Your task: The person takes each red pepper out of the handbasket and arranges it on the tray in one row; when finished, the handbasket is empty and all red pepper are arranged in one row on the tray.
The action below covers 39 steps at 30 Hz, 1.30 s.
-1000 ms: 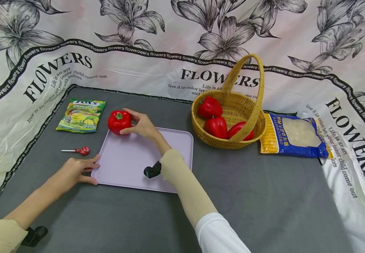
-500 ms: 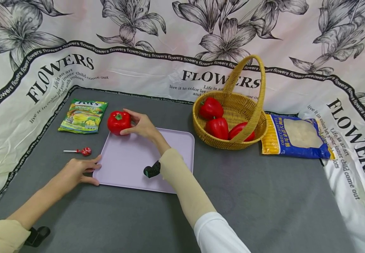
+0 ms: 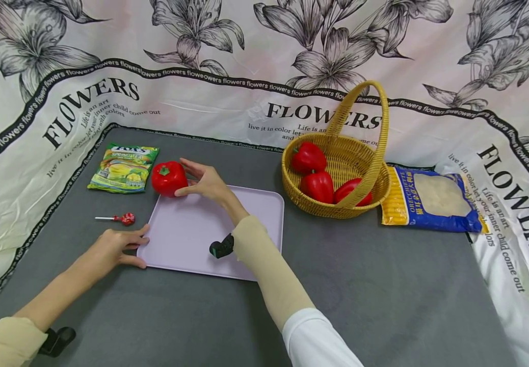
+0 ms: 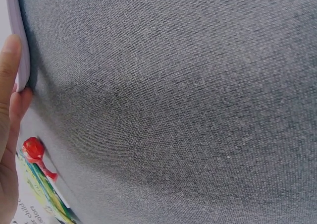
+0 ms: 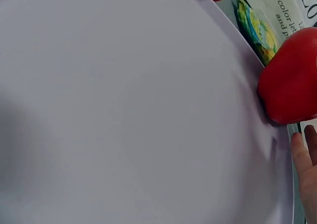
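Note:
A lilac tray (image 3: 195,232) lies flat on the grey table. My left hand (image 3: 110,250) grips its near left corner; in the left wrist view the thumb (image 4: 9,68) lies along the rim and a fingertip shows past the corner. A red bell pepper (image 3: 169,180), stem up, sits at the far left corner. Beside it, on its right, is my right hand (image 3: 207,182), thumb and fingers spread apart. In the right wrist view, a small gap shows between the fingertips and the pepper (image 5: 292,80).
Left of the tray lie a red-wrapped lollipop (image 3: 128,219) and a green and yellow candy bag (image 3: 124,168). A yellow wicker basket (image 3: 292,196) with several red peppers stands back right, a blue and yellow pasta bag (image 3: 434,199) beside it. Flower-print cloth (image 3: 218,102) hangs behind.
The red bell pepper has shifted slightly left and its stem has tipped left, leaving the right hand's fingers. The left hand stays at the tray's corner. The view has shifted slightly.

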### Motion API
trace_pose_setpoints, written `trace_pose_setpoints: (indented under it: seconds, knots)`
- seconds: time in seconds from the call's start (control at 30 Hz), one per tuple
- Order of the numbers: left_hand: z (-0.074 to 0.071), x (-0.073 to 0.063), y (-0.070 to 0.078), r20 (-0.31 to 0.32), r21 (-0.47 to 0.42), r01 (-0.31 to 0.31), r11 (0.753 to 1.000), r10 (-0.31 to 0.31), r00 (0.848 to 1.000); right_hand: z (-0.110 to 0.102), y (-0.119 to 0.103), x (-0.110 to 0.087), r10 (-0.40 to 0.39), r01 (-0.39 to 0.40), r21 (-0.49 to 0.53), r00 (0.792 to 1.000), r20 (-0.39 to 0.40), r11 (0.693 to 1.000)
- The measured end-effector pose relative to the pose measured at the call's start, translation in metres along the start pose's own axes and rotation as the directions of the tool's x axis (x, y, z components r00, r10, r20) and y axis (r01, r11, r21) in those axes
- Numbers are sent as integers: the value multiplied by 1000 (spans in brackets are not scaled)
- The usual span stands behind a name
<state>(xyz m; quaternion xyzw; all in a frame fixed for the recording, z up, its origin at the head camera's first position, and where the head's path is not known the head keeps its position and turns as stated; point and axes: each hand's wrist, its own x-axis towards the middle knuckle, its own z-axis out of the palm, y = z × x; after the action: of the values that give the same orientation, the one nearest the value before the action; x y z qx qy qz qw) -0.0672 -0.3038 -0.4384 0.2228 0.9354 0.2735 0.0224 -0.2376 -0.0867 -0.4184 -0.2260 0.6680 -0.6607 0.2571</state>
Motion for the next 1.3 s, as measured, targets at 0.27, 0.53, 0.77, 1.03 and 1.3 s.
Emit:
trace_pose_setpoints:
  seconds: [0.27,0.53,0.77,1.03,1.3]
  knots:
    - [2,-2,0,-15,2,-7,1000,7,1000,-4,18,10,8,-8,-83,1000,0,996]
    - [2,-2,0,-12,2,0,1000,0,1000,0,22,10,-27,17,-139,997,-75,990]
    - [1,-2,-2,-8,3,-7,1000,7,1000,7,27,10,-48,24,-161,989,-143,987]
    - [1,-2,-2,8,1,2,1000,-2,1000,10,31,10,-60,37,-164,988,-140,986]
    - [2,-2,-3,2,5,-11,1000,11,1000,12,23,7,-74,55,-173,992,-106,983]
